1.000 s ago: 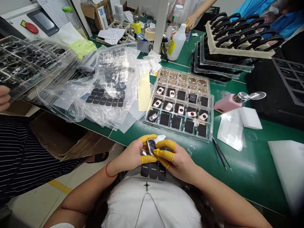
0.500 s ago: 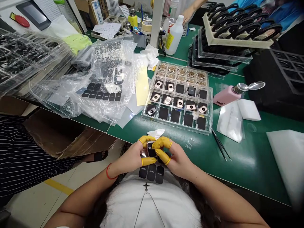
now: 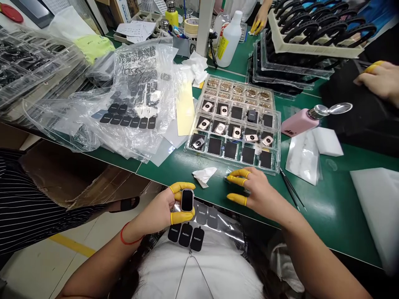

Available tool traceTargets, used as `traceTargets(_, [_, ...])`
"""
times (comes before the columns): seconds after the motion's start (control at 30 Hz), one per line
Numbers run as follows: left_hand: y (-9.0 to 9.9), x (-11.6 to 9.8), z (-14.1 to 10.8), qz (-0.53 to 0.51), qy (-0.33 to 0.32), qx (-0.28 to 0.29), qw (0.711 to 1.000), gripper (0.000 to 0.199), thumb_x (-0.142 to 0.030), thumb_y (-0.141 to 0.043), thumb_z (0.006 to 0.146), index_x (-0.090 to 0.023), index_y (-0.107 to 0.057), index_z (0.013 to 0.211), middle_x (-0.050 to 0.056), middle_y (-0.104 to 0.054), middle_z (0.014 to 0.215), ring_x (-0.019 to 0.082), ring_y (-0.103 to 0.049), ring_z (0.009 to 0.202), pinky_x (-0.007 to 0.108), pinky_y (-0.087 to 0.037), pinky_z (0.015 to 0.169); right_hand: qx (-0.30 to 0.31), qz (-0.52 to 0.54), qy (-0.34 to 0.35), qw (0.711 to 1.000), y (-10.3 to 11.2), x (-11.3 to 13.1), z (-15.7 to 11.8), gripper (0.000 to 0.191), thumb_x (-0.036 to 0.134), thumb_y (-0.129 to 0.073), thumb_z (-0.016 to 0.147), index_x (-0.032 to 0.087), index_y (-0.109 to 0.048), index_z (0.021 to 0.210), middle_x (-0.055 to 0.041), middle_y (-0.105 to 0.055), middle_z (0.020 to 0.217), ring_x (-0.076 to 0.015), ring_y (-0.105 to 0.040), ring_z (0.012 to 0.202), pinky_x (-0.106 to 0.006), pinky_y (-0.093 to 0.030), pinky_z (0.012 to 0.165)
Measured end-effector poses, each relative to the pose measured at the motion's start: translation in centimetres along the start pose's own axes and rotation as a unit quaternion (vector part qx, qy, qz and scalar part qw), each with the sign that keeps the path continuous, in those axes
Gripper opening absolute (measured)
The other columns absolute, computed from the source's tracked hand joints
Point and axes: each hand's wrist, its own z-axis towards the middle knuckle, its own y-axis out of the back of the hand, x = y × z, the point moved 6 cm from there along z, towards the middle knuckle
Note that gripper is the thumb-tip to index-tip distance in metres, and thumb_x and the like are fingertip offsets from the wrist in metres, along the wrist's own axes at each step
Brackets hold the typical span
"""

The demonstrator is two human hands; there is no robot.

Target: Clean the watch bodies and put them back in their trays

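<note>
The smartwatch (image 3: 187, 200) in the left hand (image 3: 158, 211) has a shiny black glass face and a smooth, pale metal edge. The finger cots (image 3: 182, 215) on that hand are thin yellow rubber with a soft shine. The tray (image 3: 224, 162) is clear, glossy plastic. The bag (image 3: 140, 66) on the left is thin, crinkly, see-through plastic. The black pads (image 3: 185, 234) near the person look matt. The tissue (image 3: 204, 175) is soft, crumpled paper. The pink bottle (image 3: 296, 123) is smooth plastic, and its pump top (image 3: 316, 111) is shiny metal. The white foam block (image 3: 327, 141) is matt and a bit rough. The green bench (image 3: 330, 199) is smooth with a soft shine.
</note>
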Motion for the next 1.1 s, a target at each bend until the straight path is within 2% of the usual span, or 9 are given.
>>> traceTargets(0.13, [0.0, -0.7, 0.0, 0.070, -0.003, -0.051, 0.996, 0.058, -0.026, -0.071, 0.076, -0.022, -0.045, 0.128, -0.002, -0.064, 0.081, 0.012, -0.059, 0.074, 0.026, -0.045, 0.071, -0.084, 0.048, -0.014, 0.995, -0.6, 2.5, 3.3, 0.018, 0.028, -0.060, 0.088, 0.017, -0.066, 0.101, -0.0110, -0.067, 0.101, -0.0260, -0.057, 0.091, -0.042, -0.045, 0.080])
traceTargets(0.27, [0.0, -1.2, 0.0, 0.116, -0.003, -0.078, 0.990, 0.061, -0.029, -0.073, 0.074, -0.020, -0.047, 0.128, -0.003, -0.066, 0.074, 0.014, -0.060, 0.072, 0.025, -0.047, 0.070, -0.046, 0.050, 0.023, 0.997, -3.2, 5.1, 5.6, 0.008, 0.019, -0.060, 0.087, 0.017, -0.066, 0.092, -0.0096, -0.066, 0.090, -0.0251, -0.057, 0.084, -0.039, -0.044, 0.072])
traceTargets(0.4, [0.2, -1.7, 0.0, 0.121, -0.010, -0.082, 0.989, 0.060, -0.027, -0.073, 0.073, -0.019, -0.050, 0.127, -0.001, -0.069, 0.075, 0.014, -0.063, 0.072, 0.025, -0.048, 0.069, -0.128, 0.169, 0.103, 0.972, -0.8, 7.7, 3.8, 0.008, 0.017, -0.057, 0.090, 0.021, -0.064, 0.093, -0.0039, -0.065, 0.086, -0.0180, -0.055, 0.080, -0.035, -0.042, 0.075])
traceTargets(0.47, [0.3, -2.0, 0.1, 0.140, -0.023, -0.078, 0.987, 0.058, -0.025, -0.073, 0.072, -0.019, -0.052, 0.126, -0.003, -0.068, 0.072, 0.013, -0.061, 0.067, 0.022, -0.047, 0.063, -0.132, 0.169, 0.192, 0.958, 0.0, 9.8, 2.6, 0.013, 0.016, -0.057, 0.090, 0.023, -0.064, 0.098, -0.0031, -0.064, 0.086, -0.0180, -0.053, 0.081, -0.036, -0.041, 0.078])
traceTargets(0.53, [0.3, -2.1, 0.3, 0.155, -0.039, -0.079, 0.984, 0.057, -0.026, -0.072, 0.073, -0.019, -0.053, 0.126, -0.004, -0.067, 0.071, 0.011, -0.058, 0.063, 0.020, -0.045, 0.059, -0.144, 0.144, 0.223, 0.953, 0.2, 10.9, 2.1, 0.015, 0.015, -0.056, 0.090, 0.023, -0.065, 0.100, -0.0035, -0.063, 0.085, -0.0190, -0.050, 0.082, -0.038, -0.039, 0.078])
traceTargets(0.77, [0.2, -1.7, 0.9, 0.151, -0.043, -0.063, 0.986, 0.056, -0.029, -0.073, 0.074, -0.021, -0.054, 0.126, -0.004, -0.064, 0.069, 0.010, -0.054, 0.060, 0.018, -0.042, 0.055, -0.147, 0.095, 0.201, 0.964, -0.9, 10.7, 3.0, 0.015, 0.014, -0.053, 0.090, 0.023, -0.064, 0.096, -0.0031, -0.063, 0.082, -0.0193, -0.050, 0.081, -0.041, -0.037, 0.084])
traceTargets(0.93, [0.7, -1.3, 0.6, 0.093, -0.017, -0.103, 0.990, 0.065, -0.033, -0.077, 0.071, -0.020, -0.051, 0.129, -0.006, -0.062, 0.061, 0.011, -0.056, 0.060, 0.020, -0.047, 0.059, -0.175, 0.131, 0.048, 0.975, 0.4, 6.2, 4.0, 0.008, 0.025, -0.058, 0.090, 0.023, -0.062, 0.097, -0.0047, -0.066, 0.093, -0.0217, -0.055, 0.089, -0.041, -0.040, 0.083])
traceTargets(1.0, [1.2, -1.4, 0.4, 0.067, -0.030, -0.127, 0.989, 0.067, -0.033, -0.078, 0.071, -0.021, -0.050, 0.130, -0.003, -0.068, 0.072, 0.013, -0.062, 0.070, 0.024, -0.052, 0.071, -0.136, 0.159, -0.003, 0.978, 0.5, 4.4, 3.7, 0.011, 0.025, -0.058, 0.090, 0.024, -0.061, 0.100, -0.0059, -0.066, 0.101, -0.0238, -0.056, 0.097, -0.043, -0.041, 0.088])
traceTargets(1.1, [1.9, -1.5, 0.0, 0.051, -0.045, -0.144, 0.987, 0.067, -0.033, -0.078, 0.071, -0.022, -0.049, 0.131, -0.001, -0.071, 0.083, 0.015, -0.065, 0.079, 0.028, -0.054, 0.081, -0.017, 0.224, -0.040, 0.974, -0.5, 3.3, 2.7, 0.007, 0.022, -0.054, 0.090, 0.024, -0.062, 0.090, -0.0047, -0.066, 0.098, -0.0226, -0.057, 0.095, -0.043, -0.044, 0.087])
